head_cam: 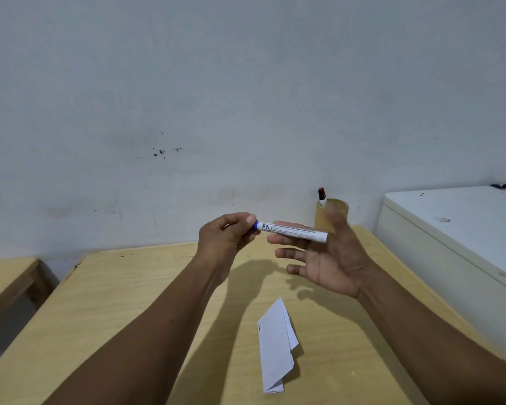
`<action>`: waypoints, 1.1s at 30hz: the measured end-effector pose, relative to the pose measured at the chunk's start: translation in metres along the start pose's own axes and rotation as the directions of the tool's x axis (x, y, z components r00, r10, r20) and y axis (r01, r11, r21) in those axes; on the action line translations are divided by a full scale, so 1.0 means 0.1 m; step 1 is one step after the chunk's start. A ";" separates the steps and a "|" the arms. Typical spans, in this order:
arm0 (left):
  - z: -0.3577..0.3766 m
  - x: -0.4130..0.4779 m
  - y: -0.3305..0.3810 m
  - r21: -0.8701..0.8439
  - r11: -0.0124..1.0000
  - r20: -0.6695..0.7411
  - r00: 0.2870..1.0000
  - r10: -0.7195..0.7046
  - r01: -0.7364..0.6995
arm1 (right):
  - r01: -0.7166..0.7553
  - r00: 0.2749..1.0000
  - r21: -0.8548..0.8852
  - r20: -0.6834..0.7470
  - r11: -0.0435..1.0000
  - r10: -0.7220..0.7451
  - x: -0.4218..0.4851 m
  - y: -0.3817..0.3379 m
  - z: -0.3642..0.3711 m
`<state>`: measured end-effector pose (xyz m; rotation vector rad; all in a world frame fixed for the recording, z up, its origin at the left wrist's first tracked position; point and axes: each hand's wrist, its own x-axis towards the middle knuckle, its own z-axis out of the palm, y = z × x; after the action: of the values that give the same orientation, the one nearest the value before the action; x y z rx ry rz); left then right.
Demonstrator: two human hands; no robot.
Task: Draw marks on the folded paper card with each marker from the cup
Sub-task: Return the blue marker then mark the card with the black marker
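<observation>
Folded paper card (pixel 276 344) lay flat on the table (pixel 123 302), near edge, showing one short reddish mark at its left edge; judged barely begun. Left hand (pixel 225 236) closed around the blue cap end of the blue marker (pixel 292 230), held level, well above the card. Right hand (pixel 327 252) open, fingers cradling the barrel. Red marker (pixel 322 197) waiting in the cup (pixel 332 213), behind.

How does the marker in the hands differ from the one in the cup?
The blue marker lies roughly level, its capped end pinched by the left hand, barrel across the open right hand. The red marker stands nearly upright in the cup, only its top showing. Both have white barrels.
</observation>
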<state>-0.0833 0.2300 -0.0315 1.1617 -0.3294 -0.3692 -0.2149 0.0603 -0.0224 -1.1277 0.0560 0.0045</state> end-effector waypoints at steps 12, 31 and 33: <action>0.47 0.14 0.14 0.406 0.898 0.151 0.981 0.118 -0.171 | -0.049 0.960 -0.884 -0.170 0.465 -0.223 0.10 -0.48 -0.34; 1.52 1.43 -0.58 0.808 0.473 0.313 0.937 0.158 -0.350 | -0.182 0.659 -0.873 -0.449 0.452 -0.603 0.87 -0.87 -1.68; 1.61 1.52 -0.68 0.820 0.457 0.299 0.938 0.173 -0.345 | -0.204 0.685 -0.879 -0.443 0.432 -0.579 0.92 -0.79 -1.74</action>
<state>-0.0255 0.0063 -0.0271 2.0602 -0.9229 0.0155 -0.1283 -0.1333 -0.0299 -2.1905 0.7027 -0.7522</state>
